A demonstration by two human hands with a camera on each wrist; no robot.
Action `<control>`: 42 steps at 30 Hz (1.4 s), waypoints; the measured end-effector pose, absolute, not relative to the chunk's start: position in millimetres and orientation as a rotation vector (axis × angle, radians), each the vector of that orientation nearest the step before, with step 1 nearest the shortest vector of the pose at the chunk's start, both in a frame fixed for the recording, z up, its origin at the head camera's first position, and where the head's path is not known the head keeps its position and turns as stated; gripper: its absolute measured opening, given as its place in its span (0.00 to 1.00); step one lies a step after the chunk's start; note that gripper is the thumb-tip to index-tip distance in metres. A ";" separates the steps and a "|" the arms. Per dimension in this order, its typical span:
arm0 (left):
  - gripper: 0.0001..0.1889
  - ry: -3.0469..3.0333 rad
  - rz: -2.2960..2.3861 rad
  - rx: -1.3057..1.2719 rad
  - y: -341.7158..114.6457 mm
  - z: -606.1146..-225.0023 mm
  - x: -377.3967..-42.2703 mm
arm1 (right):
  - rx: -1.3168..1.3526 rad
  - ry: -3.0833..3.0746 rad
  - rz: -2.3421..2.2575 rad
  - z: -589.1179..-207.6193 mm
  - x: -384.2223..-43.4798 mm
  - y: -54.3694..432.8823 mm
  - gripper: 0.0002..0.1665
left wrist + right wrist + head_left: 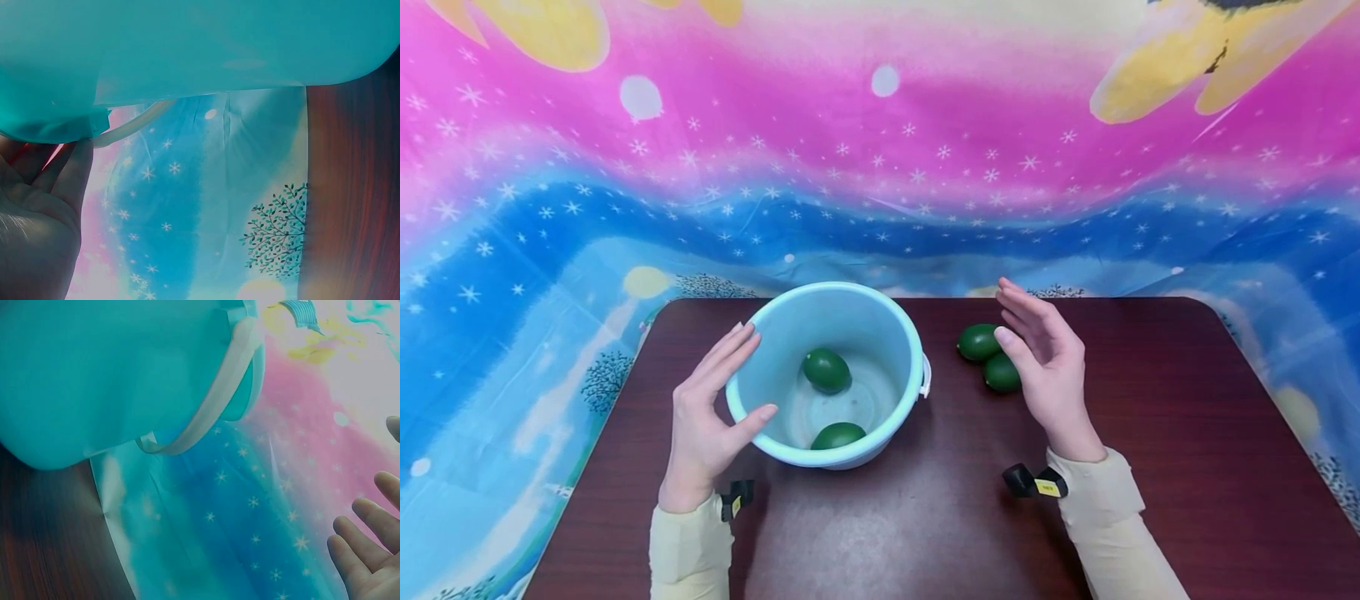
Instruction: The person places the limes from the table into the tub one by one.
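Observation:
A light blue bucket (747,421) stands on the table in the head view, its mouth tilted toward me. Inside lie two glossy dark green oval fruits, one fruit (826,371) on the bottom and another fruit (838,436) partly hidden by the near rim. My left hand (707,417) is at the bucket's left rim, fingers fairly straight and thumb spread; the left wrist view shows its fingertips (80,153) right at the rim. To the right of the bucket, my right hand (1048,371) is raised with fingers extended, holding nothing. It overlaps two more green fruits (977,342).
The dark brown table (1180,433) has a far edge just behind the bucket. A white handle (215,394) hangs on the bucket's outside. Behind and around the table hangs a pink and blue patterned cloth (820,167). Both wrists carry small black cameras (1033,482).

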State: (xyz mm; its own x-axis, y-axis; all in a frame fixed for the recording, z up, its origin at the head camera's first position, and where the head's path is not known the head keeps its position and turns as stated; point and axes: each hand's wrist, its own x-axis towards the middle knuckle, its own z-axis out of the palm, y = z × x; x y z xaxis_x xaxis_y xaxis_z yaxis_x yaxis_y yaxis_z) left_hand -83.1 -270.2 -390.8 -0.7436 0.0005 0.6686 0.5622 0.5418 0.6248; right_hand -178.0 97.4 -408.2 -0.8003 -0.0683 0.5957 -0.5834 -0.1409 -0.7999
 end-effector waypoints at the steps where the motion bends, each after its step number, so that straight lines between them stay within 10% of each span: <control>1: 0.37 -2.161 -1.177 -0.452 -270.3 -390.9 -83.1 | 0.727 -1.775 2.002 -408.7 -178.4 98.6 0.26; 42: 0.38 -2.160 -1.171 -0.456 -272.0 -395.2 -84.3 | 0.599 -1.806 1.985 -416.2 -183.9 124.9 0.26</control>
State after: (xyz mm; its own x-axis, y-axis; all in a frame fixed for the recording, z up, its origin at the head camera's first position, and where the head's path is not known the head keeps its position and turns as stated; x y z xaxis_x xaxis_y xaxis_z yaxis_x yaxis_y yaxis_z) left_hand -84.3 -272.0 -395.2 -0.7406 0.0030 0.6720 0.5648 0.5445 0.6200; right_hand -183.9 124.9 -416.2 -0.8329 0.0001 0.5535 -0.5510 -0.0943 -0.8291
